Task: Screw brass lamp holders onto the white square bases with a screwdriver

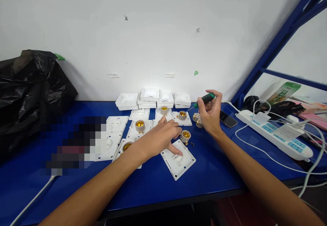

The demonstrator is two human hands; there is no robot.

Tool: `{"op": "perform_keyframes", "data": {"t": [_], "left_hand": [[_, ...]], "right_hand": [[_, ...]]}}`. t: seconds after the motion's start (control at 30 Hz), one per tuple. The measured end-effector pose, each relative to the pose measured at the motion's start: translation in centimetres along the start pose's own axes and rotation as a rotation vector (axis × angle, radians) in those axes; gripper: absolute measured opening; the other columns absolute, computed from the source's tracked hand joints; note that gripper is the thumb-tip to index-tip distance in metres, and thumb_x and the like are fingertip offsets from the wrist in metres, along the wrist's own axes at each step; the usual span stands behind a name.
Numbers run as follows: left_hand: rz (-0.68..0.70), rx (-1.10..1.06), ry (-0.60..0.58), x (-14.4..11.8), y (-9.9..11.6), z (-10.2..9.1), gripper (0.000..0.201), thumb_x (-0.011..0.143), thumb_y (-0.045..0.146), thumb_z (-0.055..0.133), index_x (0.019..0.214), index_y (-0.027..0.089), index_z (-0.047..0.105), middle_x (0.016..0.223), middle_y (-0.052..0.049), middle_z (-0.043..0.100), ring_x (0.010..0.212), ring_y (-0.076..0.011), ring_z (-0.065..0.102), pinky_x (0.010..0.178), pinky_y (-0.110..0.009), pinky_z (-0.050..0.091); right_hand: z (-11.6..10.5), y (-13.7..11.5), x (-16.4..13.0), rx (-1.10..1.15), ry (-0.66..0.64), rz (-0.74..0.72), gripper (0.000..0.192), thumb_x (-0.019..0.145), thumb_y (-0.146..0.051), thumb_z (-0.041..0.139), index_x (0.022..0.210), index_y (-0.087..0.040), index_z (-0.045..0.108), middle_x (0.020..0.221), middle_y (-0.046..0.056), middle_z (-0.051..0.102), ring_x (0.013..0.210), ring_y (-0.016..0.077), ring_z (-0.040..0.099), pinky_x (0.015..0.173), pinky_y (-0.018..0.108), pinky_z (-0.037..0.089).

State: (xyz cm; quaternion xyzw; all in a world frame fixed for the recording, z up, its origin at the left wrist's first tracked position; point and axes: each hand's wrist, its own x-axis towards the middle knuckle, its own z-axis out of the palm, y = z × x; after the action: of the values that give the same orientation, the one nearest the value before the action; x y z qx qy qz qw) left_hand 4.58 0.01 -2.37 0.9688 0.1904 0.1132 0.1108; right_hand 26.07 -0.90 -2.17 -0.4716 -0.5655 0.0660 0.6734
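Note:
My right hand (211, 112) is closed on the handle of a green and black screwdriver (205, 100). Its shaft points down left into a brass-lined lamp socket (182, 115) on a white square plate (188, 121) at the back right. My left hand (166, 134) is over the plates with its fingers bent and its thumb spread away, over or on the bare front plate (178, 166). A loose lamp socket (185, 136) stands just right of its fingers, with small screws (192, 144) beside it. Further sockets (198, 120) sit near my right hand.
White square covers (127, 100) are stacked against the wall. Several plates, some with sockets (140, 125), lie on the blue table (214, 178) at left. A phone (228, 118), a power strip (276, 134) with cables and a black bag (33, 93) flank the work.

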Motion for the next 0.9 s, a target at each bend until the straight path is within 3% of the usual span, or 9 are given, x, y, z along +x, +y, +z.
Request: {"op": "perform_keyframes", "data": {"t": [0.13,0.43,0.63,0.9], "left_hand": [[0.018,-0.045,-0.059,-0.6,-0.7,-0.3,0.048,0.08,0.06,0.076,0.072,0.02,0.052,0.077,0.004,0.049,0.082,-0.0179,0.048,0.103,-0.045,0.03],[-0.032,-0.137,-0.149,-1.0,1.3,-2.7,0.023,0.084,0.041,0.08,0.085,0.022,0.068,0.083,0.003,0.055,0.09,-0.02,0.05,0.1,-0.041,0.032],[-0.035,-0.155,-0.132,-1.0,1.4,-2.4,0.017,0.085,0.039,0.079,0.092,0.024,0.072,0.085,0.002,0.057,0.089,-0.0201,0.05,0.086,-0.033,0.034],[0.03,-0.205,-0.126,-0.7,0.9,-1.9,0.017,0.088,0.042,0.076,0.089,0.025,0.074,0.085,0.001,0.059,0.088,-0.0191,0.055,0.088,-0.035,0.036]], "right_hand": [[0.0,0.0,0.0,0.0,-0.002,-0.004,0.035,0.093,-0.043,0.064,0.121,-0.032,0.046,0.079,-0.003,0.045,0.053,0.0112,0.043,0.047,0.029,0.037],[0.0,-0.2,-0.1,0.0,-0.023,0.0,0.036,0.093,-0.044,0.064,0.121,-0.031,0.045,0.081,-0.002,0.048,0.057,0.0126,0.049,0.049,0.03,0.042],[0.0,-0.3,-0.2,0.001,-0.015,0.005,0.035,0.093,-0.042,0.065,0.12,-0.031,0.045,0.08,-0.002,0.049,0.057,0.0109,0.047,0.047,0.028,0.041],[0.1,-0.3,-0.2,0.017,-0.014,-0.008,0.035,0.093,-0.043,0.064,0.121,-0.032,0.046,0.08,-0.002,0.047,0.057,0.0127,0.048,0.049,0.03,0.041]]}}
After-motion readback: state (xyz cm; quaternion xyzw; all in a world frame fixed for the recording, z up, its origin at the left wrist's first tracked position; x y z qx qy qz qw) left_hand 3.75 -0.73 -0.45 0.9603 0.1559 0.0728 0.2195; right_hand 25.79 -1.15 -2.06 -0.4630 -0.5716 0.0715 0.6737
